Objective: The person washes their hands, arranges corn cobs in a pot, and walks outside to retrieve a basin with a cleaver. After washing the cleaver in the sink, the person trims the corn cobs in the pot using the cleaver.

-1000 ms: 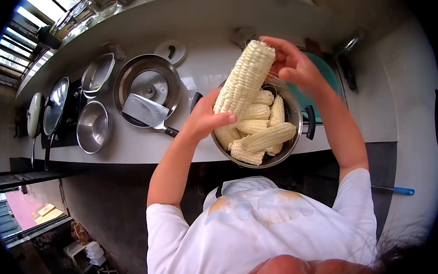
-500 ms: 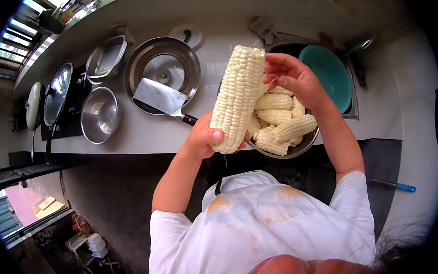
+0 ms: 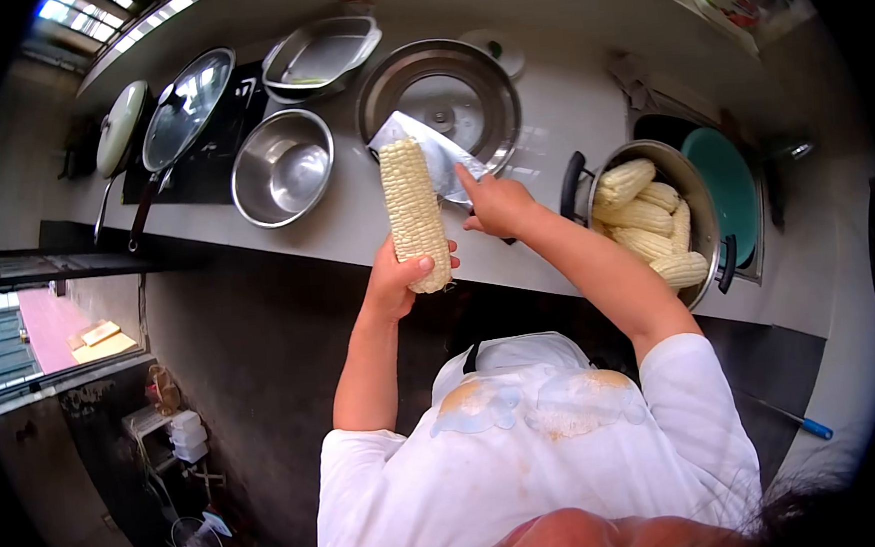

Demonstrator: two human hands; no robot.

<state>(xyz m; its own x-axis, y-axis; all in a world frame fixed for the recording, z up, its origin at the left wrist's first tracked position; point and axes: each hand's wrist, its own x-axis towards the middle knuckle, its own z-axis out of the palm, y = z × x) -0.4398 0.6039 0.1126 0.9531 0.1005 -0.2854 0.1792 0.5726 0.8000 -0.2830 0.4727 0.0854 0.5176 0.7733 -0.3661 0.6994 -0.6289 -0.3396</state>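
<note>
My left hand [image 3: 403, 280] is closed around the lower end of a pale, husked corn cob [image 3: 414, 210] and holds it upright. Its upper end overlaps the blade of a cleaver [image 3: 440, 158] in view. The cleaver lies tilted across the rim of a wide steel basin [image 3: 501, 89]. Over the cleaver's dark handle is my right hand [image 3: 499, 208], index finger stretched toward the blade and thumb apart. Part of the handle is hidden under this hand, and no firm grip shows. Several more cobs [image 3: 644, 216] lie in a steel pot [image 3: 709, 202] at the right.
A steel bowl [image 3: 283, 168] and a rectangular dish [image 3: 322, 55] stand left of the basin. Farther left are a glass-lidded pan [image 3: 187, 108] and a pale-lidded pan [image 3: 122, 129]. Behind the pot, a green basin [image 3: 738, 190] sits in the sink. The counter [image 3: 546, 252] has a front edge before me.
My right hand has left the cob and moved left to the cleaver handle. My left hand holds the cob lower and more upright. The view has shifted, showing more of the pot.
</note>
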